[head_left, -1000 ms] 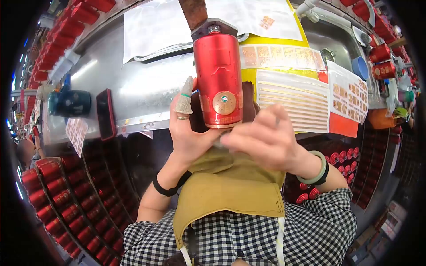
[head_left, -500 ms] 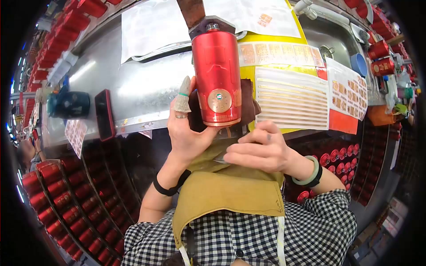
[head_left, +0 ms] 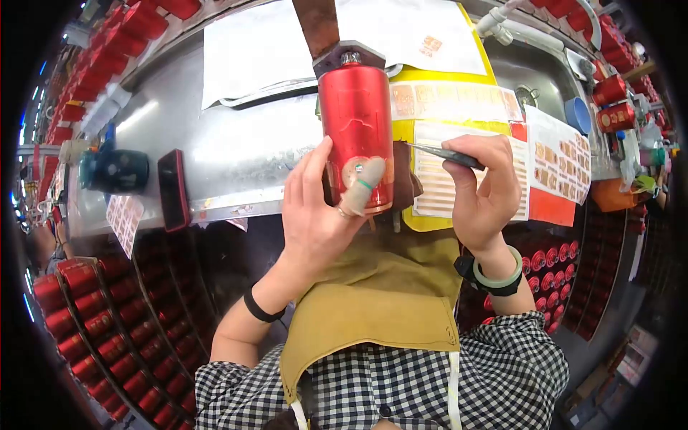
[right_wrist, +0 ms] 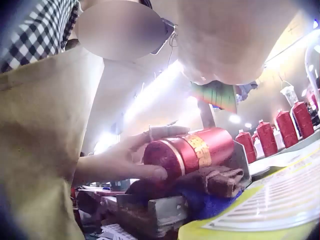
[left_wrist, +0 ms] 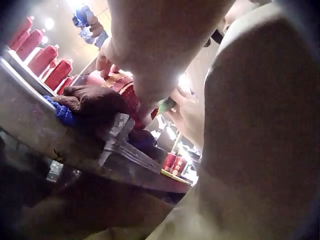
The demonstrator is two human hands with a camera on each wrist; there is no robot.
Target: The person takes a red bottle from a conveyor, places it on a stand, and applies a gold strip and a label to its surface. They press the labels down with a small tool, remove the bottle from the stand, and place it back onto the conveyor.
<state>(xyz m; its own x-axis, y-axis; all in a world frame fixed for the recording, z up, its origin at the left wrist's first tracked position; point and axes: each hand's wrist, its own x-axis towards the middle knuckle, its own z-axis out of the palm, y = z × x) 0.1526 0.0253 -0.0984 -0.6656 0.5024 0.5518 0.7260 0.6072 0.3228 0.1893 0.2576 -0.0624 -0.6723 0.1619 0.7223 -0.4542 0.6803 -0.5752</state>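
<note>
A red bottle with a round gold label lies on its side on a brown cloth, its neck at a dark metal stop. Around its base end my left hand grips it, a finger in a cloth cover lying over the label. The right wrist view shows that hand's thumb at the bottle's base. To the right, my right hand pinches grey tweezers. Their thin tip points left toward the bottle, above the edge of a sheet of gold strips.
Beyond the strips lies a sheet of gold stickers, with another sticker sheet at right. A phone and a teal mug stand left. Red bottles line the back; racks of red bottles stand below the table.
My right hand has moved from beside the bottle's base up and to the right, bringing the tweezers into sight. My left hand's covered finger has shifted from the bottle's left side onto its label.
</note>
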